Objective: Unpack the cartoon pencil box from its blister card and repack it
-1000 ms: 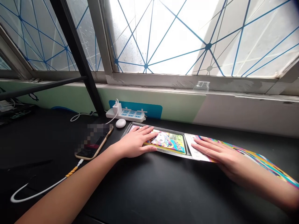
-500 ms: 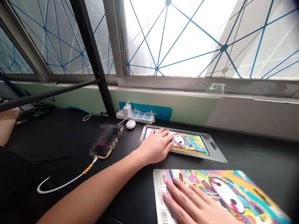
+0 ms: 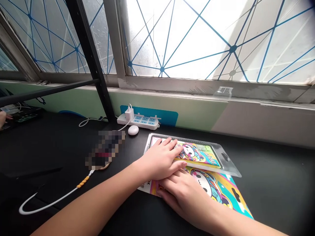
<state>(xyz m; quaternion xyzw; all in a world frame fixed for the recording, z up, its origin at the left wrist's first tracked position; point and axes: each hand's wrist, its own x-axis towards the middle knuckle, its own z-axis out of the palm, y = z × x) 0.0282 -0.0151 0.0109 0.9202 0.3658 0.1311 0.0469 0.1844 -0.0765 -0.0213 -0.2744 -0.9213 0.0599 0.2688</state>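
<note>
A clear plastic blister pack (image 3: 228, 164) with a colourful cartoon insert lies on the black table. My left hand (image 3: 161, 160) rests flat on its left part, fingers stretched out. Under the pack's near side lies a printed cartoon card (image 3: 236, 193), its upper part covered. My right hand (image 3: 184, 193) lies on the card's left part with fingers pointing forward. Its fingertips are partly hidden by my left hand, and the two hands touch.
A white power strip (image 3: 140, 122) with a plugged-in charger stands against the wall, near a round white case (image 3: 133, 130). A blurred-out device (image 3: 105, 150) with a white cable (image 3: 54, 200) lies left. Another person's hand (image 3: 3, 118) shows at the far left edge.
My right hand has slid the printed card forward and left, partly beneath the blister pack. My left hand has stayed on the pack. The view has turned slightly right.
</note>
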